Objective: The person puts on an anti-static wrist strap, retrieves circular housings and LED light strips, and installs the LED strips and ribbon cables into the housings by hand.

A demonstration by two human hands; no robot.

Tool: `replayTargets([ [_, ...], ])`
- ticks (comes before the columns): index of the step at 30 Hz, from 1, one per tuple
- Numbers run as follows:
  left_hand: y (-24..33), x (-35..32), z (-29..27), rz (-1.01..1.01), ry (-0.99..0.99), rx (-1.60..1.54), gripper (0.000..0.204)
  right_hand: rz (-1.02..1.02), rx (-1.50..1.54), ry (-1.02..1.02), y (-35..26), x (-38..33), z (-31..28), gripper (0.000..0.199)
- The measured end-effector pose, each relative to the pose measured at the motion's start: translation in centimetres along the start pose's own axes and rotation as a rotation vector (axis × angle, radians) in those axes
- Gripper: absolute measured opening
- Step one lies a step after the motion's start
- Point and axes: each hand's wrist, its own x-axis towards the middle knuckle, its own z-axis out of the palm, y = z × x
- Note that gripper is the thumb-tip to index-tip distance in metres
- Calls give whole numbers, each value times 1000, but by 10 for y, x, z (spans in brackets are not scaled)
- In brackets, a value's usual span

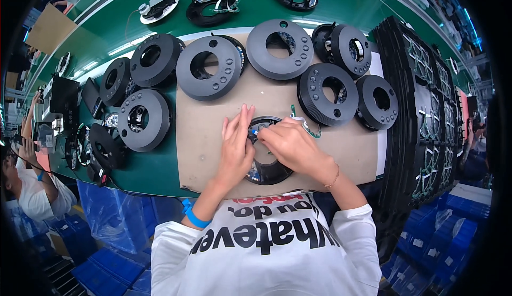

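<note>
Black ring [273, 174] lies inner side up, axis upright, left hand [238, 149] straight-fingered, right hand [293, 146] curled, grip unclear

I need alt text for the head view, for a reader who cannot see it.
A person's left hand and right hand work over a black ring on a brown sheet. Gray ring-shaped housings form an arc around it; black trays stand at right.

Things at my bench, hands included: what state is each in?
Black ring-shaped housing: lying open, inner parts exposed.
Left hand: fingers extended at its left side.
Right hand: fingers bent over it.
Grey ring-shaped covers: dimpled faces up.
Black rectangular trays: stacked, loaded.
Tan rectangular mat: lying flat.
</note>
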Motion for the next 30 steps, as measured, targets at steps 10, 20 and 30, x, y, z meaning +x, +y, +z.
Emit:
replayTargets([
  [10,0,1,-3,51,-78,34,73,25,-19,23,-6,-9,-1,12],
  [20,10,-2,-29,-160,33,41,43,-36,-85,127,-4,-13,1,16],
  [30,31,15,-47,-279,-109,346,30,-105,-104,222,-1,-17,10,19],
])
